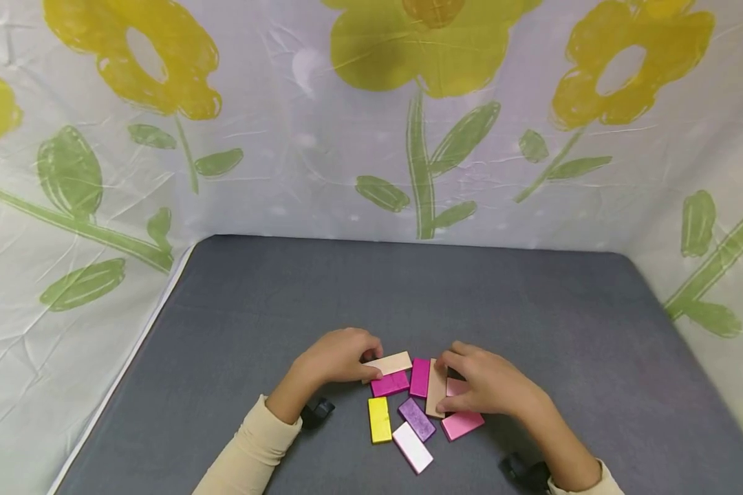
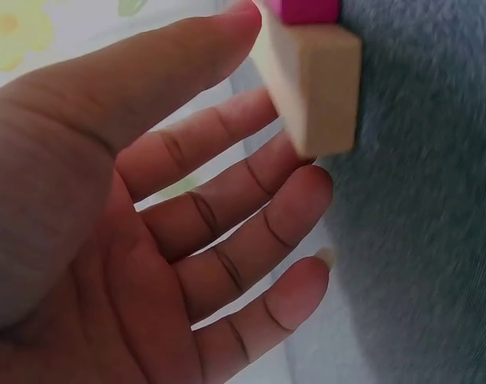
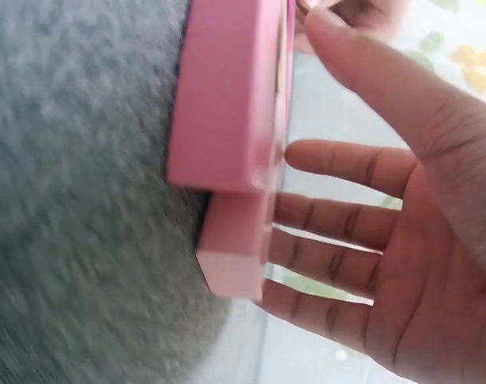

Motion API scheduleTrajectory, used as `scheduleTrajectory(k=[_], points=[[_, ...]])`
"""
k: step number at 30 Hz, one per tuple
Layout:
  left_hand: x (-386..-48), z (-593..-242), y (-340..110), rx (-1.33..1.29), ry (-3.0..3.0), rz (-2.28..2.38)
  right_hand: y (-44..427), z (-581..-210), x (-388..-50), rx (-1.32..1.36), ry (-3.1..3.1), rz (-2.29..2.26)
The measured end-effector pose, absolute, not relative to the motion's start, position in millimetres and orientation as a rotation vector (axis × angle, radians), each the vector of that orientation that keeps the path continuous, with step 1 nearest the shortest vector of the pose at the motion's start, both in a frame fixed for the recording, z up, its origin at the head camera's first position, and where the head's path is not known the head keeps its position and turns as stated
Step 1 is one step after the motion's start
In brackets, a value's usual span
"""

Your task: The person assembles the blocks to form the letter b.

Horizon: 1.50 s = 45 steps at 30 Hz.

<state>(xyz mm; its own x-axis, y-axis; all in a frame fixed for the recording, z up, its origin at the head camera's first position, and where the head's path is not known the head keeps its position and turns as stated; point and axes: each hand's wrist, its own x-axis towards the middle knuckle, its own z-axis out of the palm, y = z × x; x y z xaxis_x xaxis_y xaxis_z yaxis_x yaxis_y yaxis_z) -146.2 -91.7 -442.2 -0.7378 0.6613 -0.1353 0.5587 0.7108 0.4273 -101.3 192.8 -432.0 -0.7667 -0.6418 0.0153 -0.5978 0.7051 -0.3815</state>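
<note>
My left hand [image 1: 343, 354] grips the left end of a pale wooden block [image 1: 393, 362], thumb on the near side. In the left wrist view, the fingers of this hand [image 2: 202, 208] curve beside the block's end [image 2: 327, 88]. A magenta block [image 1: 390, 384] lies against its near side. My right hand [image 1: 489, 381] spans a second wooden block [image 1: 435, 389], thumb at its near end and fingers at its far end. Left of that one is another magenta block [image 1: 420, 377]. Pink blocks [image 1: 463, 425] [image 3: 218, 96] lie beneath or beside the right hand, partly hidden in the head view.
Nearer the front, a yellow block [image 1: 380, 420], a purple block [image 1: 417, 418] and a white block [image 1: 412, 447] lie on the dark grey tabletop [image 1: 347, 289]. Behind and at both sides hangs a pale cloth [image 1: 285, 137] with yellow flowers.
</note>
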Motion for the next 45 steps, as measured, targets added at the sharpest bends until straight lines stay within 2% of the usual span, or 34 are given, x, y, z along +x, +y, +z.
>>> scheduleTrajectory(k=[12, 23, 32, 37, 45], points=[[-143.9, -449.9, -87.8, 0.86, 2.644, 0.608, 182.6, -435.6, -98.8, -0.99, 2.82, -0.507], [-145.3, -451.3, -94.0, 0.867, 2.63, 0.696, 179.4, -435.5, -101.7, -1.009, 2.819, -0.52], [-150.8, -454.6, -95.4, 0.746, 2.689, 0.743, 177.1, -431.0, -110.5, -0.887, 2.789, -0.511], [-159.2, -458.4, -93.3, 0.577, 2.773, 0.763, 175.2, -425.8, -124.0, -0.75, 2.742, -0.461], [-180.5, -457.9, -82.1, 0.412, 2.846, 0.652, 171.4, -417.8, -164.0, -0.598, 2.612, -0.365]])
